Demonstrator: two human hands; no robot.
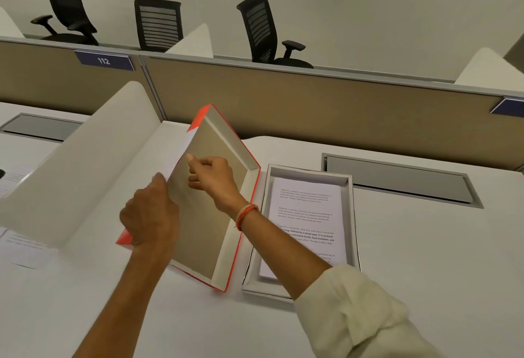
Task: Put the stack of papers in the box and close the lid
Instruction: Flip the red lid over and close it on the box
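The white box (351,216) lies open on the desk to the right, and the stack of printed papers (309,210) rests flat inside it. The orange lid (226,216) is tilted up on its right edge just left of the box, its brown inside facing me. My left hand (149,216) grips the lid's raised left edge. My right hand (211,175) reaches across and holds the same edge higher up, its forearm crossing above the near part of the box.
A curved white divider (85,159) stands left of the lid. Loose printed sheets (25,247) lie on the desk at far left. A tan partition (312,102) runs behind, with black office chairs (261,29) beyond. A grey cable tray (397,179) sits behind the box.
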